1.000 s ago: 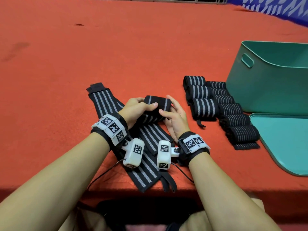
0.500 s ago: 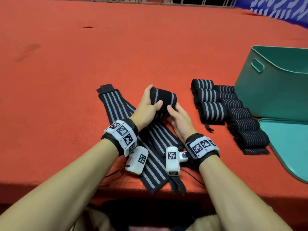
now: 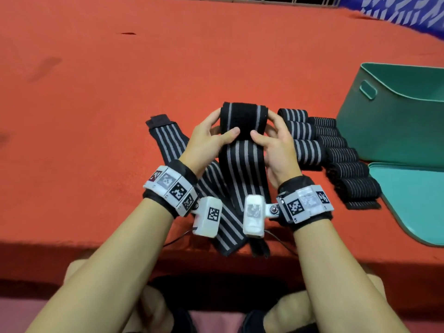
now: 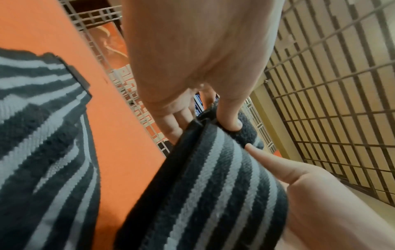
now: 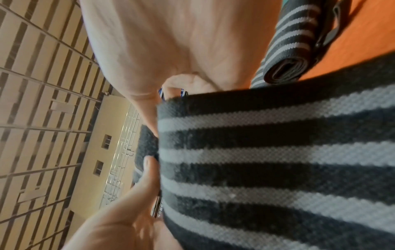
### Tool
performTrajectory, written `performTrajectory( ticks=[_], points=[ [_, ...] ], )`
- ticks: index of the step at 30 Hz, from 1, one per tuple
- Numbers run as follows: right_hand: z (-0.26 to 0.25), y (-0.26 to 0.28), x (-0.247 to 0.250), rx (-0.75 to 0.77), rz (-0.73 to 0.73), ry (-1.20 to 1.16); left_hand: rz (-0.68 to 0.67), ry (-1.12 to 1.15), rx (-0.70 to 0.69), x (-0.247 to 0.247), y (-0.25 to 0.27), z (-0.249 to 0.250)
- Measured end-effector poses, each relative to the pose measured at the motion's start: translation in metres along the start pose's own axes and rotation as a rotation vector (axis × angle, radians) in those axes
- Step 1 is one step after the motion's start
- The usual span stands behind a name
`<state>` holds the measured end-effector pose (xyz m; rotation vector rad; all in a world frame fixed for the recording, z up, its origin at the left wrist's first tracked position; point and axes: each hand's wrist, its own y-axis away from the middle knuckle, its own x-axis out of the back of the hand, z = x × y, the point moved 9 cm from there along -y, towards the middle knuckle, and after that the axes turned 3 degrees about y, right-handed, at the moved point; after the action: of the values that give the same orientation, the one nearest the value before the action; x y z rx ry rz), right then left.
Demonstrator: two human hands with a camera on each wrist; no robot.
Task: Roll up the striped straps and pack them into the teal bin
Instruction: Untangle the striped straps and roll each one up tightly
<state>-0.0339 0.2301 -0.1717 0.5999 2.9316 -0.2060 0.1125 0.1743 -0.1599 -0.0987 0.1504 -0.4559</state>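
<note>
A black strap with grey stripes [image 3: 242,159] is held up above the red table, its top end partly rolled into a black roll [image 3: 243,116]. My left hand [image 3: 211,133] pinches the roll's left side, thumb in front. On the roll's right side my right hand [image 3: 271,135] pinches it the same way. The strap's tail hangs down to the table edge. A second strap [image 3: 168,143] lies flat to the left. Several rolled straps [image 3: 310,152] sit in two rows to the right. The teal bin [image 3: 389,121] stands at the far right.
A teal lid [image 3: 418,195] lies flat on the table in front of the bin. The red felt table [image 3: 96,116] spreads wide to the left and beyond. Its front edge runs just before my knees.
Both hands have lifted the partly rolled strap up off the table and turned it, so the roll now faces me and the tail hangs down.
</note>
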Motion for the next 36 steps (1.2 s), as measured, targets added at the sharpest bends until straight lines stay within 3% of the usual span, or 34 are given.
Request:
performTrajectory(
  ticks=[5,15,20,26,29,31,36],
  points=[
    [-0.013,0.020,-0.013,-0.069,-0.090,0.009,0.015,0.014,-0.063,0.006,0.009,0.002],
    [-0.028,0.015,-0.035,-0.025,0.049,0.033,-0.089,0.191,-0.030,-0.022,0.018,0.021],
    [-0.025,0.015,-0.033,-0.019,0.000,-0.037,0.039,0.135,-0.013,-0.013,0.015,0.026],
    [-0.022,0.015,-0.022,0.045,-0.026,-0.033,0.001,0.162,0.187,-0.008,0.014,0.005],
    [-0.025,0.021,-0.019,0.130,-0.008,0.061,-0.048,-0.048,0.277,-0.010,0.020,0.007],
    [-0.026,0.023,-0.016,0.166,-0.017,0.077,-0.043,-0.137,0.259,-0.007,0.020,0.011],
    [-0.016,0.022,-0.014,0.050,-0.121,-0.043,0.017,0.174,0.201,-0.003,0.017,0.009]
  ],
)
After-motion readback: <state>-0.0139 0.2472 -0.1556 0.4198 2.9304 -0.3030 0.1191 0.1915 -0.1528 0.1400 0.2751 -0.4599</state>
